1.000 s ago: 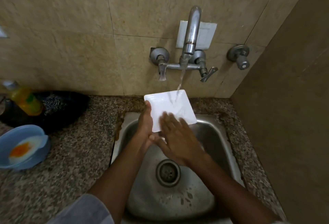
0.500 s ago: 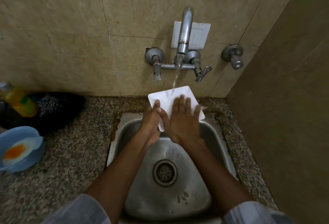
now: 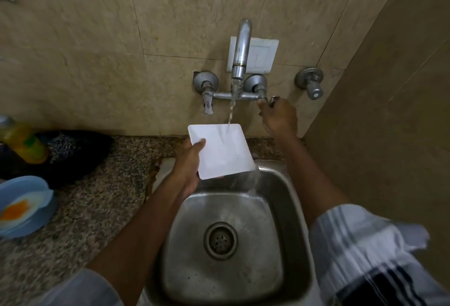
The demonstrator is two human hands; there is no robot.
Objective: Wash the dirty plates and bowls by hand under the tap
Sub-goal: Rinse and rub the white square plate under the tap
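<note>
Rinse of square plate, tap handle in hand

Left hand (image 3: pixel 188 167) is gripping the white square plate (image 3: pixel 220 151) by its left edge, thumb lying over the top face, fingers hidden beneath. Plate is hanging tilted over the back rim of the steel sink (image 3: pixel 275 184), its far edge near the wall. Water stream (image 3: pixel 231 111) from the tap (image 3: pixel 241 47) is landing on the far right part of the plate and running off the near right corner into the basin.

Right hand (image 3: pixel 277 117) is reaching up to the right tap handle (image 3: pixel 272 100), fingers curled about it. Judgement: the flow is about to be adjusted or stopped; which one cannot be told.

Notes on doing this well:
- Plate face looks clean; keeping the tilt is letting water sheet off toward the drain (image 3: pixel 220 240) rather than onto the tabletop (image 3: pixel 97 196).
- One-hand hold on a wet edge is risky; a firm pinch is needed while the other hand is turning.
- Turning the handle slowly is avoiding splash.

A blue bowl (image 3: pixel 24 206) with orange residue is sitting on the tabletop at far left, likely next.
</note>
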